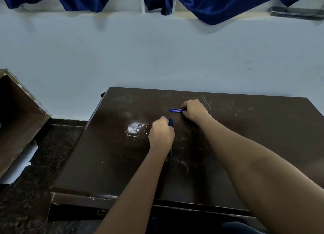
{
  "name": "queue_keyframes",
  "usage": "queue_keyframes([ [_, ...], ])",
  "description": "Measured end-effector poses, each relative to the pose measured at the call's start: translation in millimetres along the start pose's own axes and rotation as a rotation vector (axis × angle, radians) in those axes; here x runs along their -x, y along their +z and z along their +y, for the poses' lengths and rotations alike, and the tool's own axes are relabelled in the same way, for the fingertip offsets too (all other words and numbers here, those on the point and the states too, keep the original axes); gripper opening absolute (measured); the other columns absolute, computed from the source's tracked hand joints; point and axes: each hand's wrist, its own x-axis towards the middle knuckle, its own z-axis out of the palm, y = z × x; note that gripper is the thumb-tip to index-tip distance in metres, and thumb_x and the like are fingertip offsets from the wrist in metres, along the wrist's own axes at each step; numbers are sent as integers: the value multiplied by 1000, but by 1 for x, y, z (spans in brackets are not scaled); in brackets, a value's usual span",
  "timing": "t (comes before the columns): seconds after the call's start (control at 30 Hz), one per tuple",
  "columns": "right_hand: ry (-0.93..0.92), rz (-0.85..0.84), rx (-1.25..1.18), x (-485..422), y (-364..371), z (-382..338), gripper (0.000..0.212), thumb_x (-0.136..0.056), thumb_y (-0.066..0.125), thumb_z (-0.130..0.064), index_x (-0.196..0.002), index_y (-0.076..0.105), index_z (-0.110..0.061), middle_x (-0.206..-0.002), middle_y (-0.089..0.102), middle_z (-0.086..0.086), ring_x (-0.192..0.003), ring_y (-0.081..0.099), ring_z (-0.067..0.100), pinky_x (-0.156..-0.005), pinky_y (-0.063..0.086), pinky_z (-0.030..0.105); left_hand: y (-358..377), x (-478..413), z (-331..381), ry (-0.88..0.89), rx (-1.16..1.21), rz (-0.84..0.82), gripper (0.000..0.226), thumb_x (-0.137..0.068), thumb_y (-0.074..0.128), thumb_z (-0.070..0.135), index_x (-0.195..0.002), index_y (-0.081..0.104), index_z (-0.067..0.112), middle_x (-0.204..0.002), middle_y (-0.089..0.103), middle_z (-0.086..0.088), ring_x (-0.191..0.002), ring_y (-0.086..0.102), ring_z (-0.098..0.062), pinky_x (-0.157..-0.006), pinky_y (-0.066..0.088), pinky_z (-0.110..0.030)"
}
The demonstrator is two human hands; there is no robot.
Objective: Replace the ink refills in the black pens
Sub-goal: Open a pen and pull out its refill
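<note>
**Both hands on the table: left on pens, right on refills**

Left hand (pixel 162 133): knuckles up, fingers curled round the black pens (pixel 170 122). Dark pen ends with a blue tint stick out past the fingertips, and another dark end shows below the wrist on the near side. Can't count the pens, the hand covers most of them.

Right hand (pixel 194 110): further back on the table and to the right of the left hand, fingers curled and pinching the right end of the blue refills (pixel 176 110). The refills are thin, bunched side by side and point left, low over the table top; can't tell if they touch it. Looks like three, not certain.

The hands are apart, near each other. The refill tips sit just behind the pen ends, not touching.

Table (pixel 245 146): dark brown, scratched top, with a worn white patch (pixel 135 126) just left of the left hand. Pens and refills are both around mid-table.

Surroundings: pale wall behind, dark blue curtain (pixel 210 2) hanging along the top, dark tray (pixel 296 12) on the ledge at top right. Brown cabinet (pixel 17 114) at the left edge with a grey roll (pixel 19 163) lying beside it on the speckled floor
</note>
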Motion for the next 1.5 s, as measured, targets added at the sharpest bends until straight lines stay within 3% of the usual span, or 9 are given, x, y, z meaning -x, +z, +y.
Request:
queue_keyframes([
  [0.17,41,29,45,11,0,0,31,-88,51,-2,-112,68,-12,-118,63,16,-105,62,36,-91,52,44,11,7,12,82,0,-24,24,-90,47,5,-110,60,8,-106,62,-11,-76,51,-18,-64,39,-28],
  [0.33,110,63,190,48,6,8,24,-91,48,-3,-110,63,-3,-110,64,17,-100,63,36,-74,51,38,28,7,16,41,66,-211,26,-88,51,5,-113,58,4,-109,61,-14,-93,61,-28,-78,52,-38],
  [0.4,174,57,192,63,7,13,22,-91,49,-3,-110,61,-3,-109,65,16,-100,64,35,-72,50,38,37,8,16,60,40,-338,42,-84,63,11,-124,52,3,-118,56,-14,-102,59,-28,-89,51,-42],
  [0.53,308,84,64,87,10,19,21,-89,53,-2,-107,62,-2,-106,65,17,-99,64,36,-75,54,40,54,18,16,165,18,-462,75,-73,78,24,-135,42,1,-131,36,-12,-114,52,-29,-96,47,-44],
  [0.87,501,160,-407,109,13,29,21,-80,74,-14,-98,69,-5,-97,68,13,-88,67,29,-73,57,36,73,17,15,350,3,-448,78,-67,80,34,-132,45,6,-109,32,0,-108,45,-22,-95,44,-36],
  [1.0,545,182,-494,109,13,31,22,-77,77,-16,-95,68,-6,-93,69,11,-85,68,27,-74,58,38,74,14,12,380,-64,-472,90,-64,81,40,-138,40,9,-116,36,-3,-111,42,-22,-98,44,-39],
  [1.13,594,183,-570,107,12,32,18,-77,77,-15,-91,69,-7,-90,69,9,-83,67,25,-71,57,36,77,13,12,391,-80,-467,89,-65,80,41,-138,41,10,-120,37,-3,-115,40,-23,-98,44,-40],
  [1.33,638,201,-622,103,10,33,11,-78,76,-12,-87,71,-7,-88,69,10,-80,68,25,-71,58,37,79,8,11,420,-80,-461,70,-69,77,37,-129,50,12,-114,39,0,-112,41,-22,-94,45,-37],
  [1.5,642,230,-644,100,11,35,10,-82,71,-11,-90,72,-5,-93,70,14,-85,70,29,-77,59,43,77,7,11,466,-107,-452,84,-72,73,38,-143,35,13,-131,42,-4,-123,36,-23,-99,39,-38],
])
